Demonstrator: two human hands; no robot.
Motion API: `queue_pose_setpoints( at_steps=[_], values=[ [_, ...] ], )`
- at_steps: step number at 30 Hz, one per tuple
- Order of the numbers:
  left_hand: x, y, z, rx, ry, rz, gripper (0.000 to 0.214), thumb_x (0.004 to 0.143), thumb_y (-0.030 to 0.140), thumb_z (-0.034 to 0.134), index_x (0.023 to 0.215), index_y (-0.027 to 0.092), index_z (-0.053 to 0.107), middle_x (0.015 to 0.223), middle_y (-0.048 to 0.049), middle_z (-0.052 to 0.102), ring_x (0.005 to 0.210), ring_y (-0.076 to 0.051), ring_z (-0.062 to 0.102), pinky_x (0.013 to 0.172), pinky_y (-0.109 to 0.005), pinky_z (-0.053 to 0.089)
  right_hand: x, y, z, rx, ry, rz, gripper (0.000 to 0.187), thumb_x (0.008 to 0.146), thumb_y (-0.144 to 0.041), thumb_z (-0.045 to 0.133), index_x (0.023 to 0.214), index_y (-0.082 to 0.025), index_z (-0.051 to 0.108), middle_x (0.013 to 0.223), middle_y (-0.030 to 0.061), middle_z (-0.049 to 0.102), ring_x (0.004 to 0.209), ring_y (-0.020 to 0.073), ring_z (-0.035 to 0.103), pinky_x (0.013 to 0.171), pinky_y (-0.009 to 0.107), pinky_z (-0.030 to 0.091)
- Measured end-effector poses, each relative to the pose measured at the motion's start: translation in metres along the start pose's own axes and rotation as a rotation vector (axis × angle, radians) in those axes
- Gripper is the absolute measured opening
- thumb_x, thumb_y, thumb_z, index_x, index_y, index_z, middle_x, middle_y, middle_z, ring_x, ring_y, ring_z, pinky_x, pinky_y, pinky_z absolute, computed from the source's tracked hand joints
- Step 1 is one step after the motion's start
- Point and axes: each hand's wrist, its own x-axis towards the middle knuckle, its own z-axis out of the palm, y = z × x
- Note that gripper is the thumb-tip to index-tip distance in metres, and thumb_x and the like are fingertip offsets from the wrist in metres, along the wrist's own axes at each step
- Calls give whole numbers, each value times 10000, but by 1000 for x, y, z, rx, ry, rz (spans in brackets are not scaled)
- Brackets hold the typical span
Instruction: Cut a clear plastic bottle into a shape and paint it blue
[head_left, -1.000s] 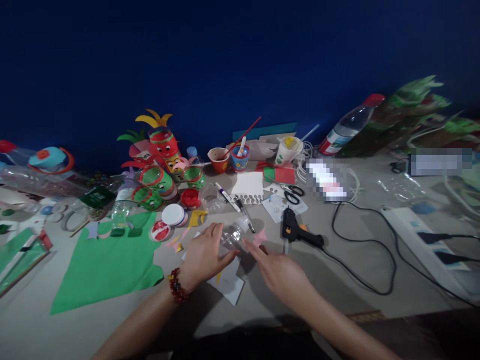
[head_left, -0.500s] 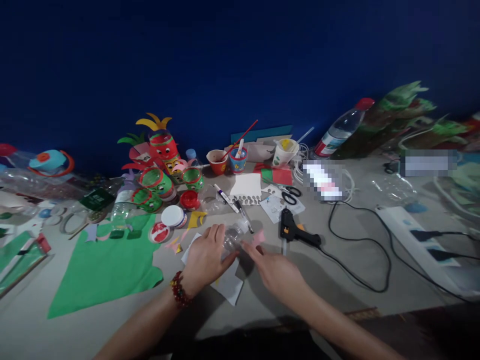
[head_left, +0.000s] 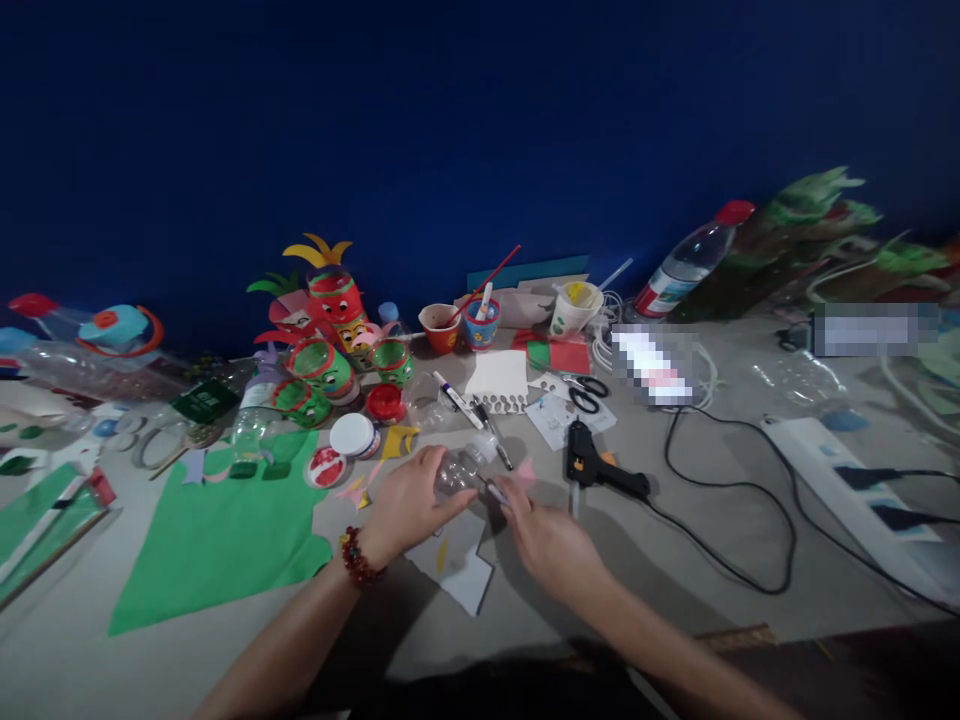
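Observation:
My left hand [head_left: 409,505], with a red bead bracelet at the wrist, is wrapped round a small clear plastic bottle [head_left: 459,470] lying on the table. My right hand [head_left: 544,535] is just to the right, fingers pinched near a small pink paper piece [head_left: 523,473] and the bottle's end; what it pinches is too small to make out. A white paper scrap [head_left: 461,565] lies under both hands.
A black glue gun [head_left: 592,465] with its cable lies right of my hands. A green paper sheet [head_left: 217,525] is at the left. Decorated bottle figures [head_left: 330,320], paint cups [head_left: 480,322], markers [head_left: 457,398], scissors [head_left: 585,390], a water bottle [head_left: 686,260] and a power strip [head_left: 847,480] crowd the table.
My right hand has moved in toward the bottle and closed its fingers into a pinch. The left hand keeps its hold on the bottle. The view shifted slightly.

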Motion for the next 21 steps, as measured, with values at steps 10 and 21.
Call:
queue_pose_setpoints(
  at_steps=[10,21],
  values=[
    [3,0,-4,-10,-37,12,508,896,617,500,1166,187,507,1024,-98,684,902,-276,678,744,-366,510,-1,-5,-9,-29,-16,43,417,914,-52,445,1315,-149,505,864,130,738,718,251,729,520,265,431],
    [5,-3,-5,-61,-48,-14,495,891,613,511,1144,189,536,930,-74,693,838,-264,680,718,-363,520,8,-7,-9,-26,2,17,311,922,-61,434,1189,-155,566,846,117,748,728,225,736,544,233,442]
  ],
)
